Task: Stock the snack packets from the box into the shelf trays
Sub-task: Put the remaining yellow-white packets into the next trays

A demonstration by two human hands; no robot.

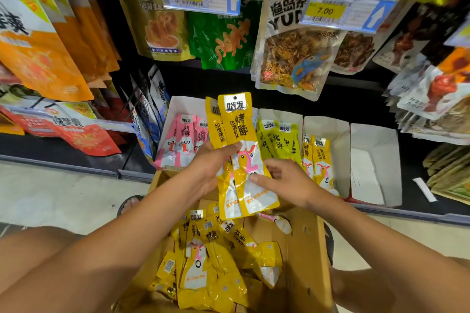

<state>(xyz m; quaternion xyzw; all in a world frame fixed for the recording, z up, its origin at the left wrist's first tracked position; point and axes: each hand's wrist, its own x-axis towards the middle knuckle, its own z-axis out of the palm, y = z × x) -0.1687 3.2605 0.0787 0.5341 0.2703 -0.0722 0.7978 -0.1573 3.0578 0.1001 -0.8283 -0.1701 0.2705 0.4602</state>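
Two yellow packets (pixel 239 150), upright lengthwise, are pinched by left hand (pixel 211 168) and right hand (pixel 287 180) above the box (pixel 302 249); the matching tray (pixel 330 127) lies rightward, nearer the right hand.

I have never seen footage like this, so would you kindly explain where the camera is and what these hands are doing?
No machine here: a person wears one camera on the head, looking down at their own bare hands. The left hand grips a few yellow packets upright; the right hand pinches them lower down. Beneath lies a cardboard box with spare packets. Behind, white trays hold pink, green and yellow packets.
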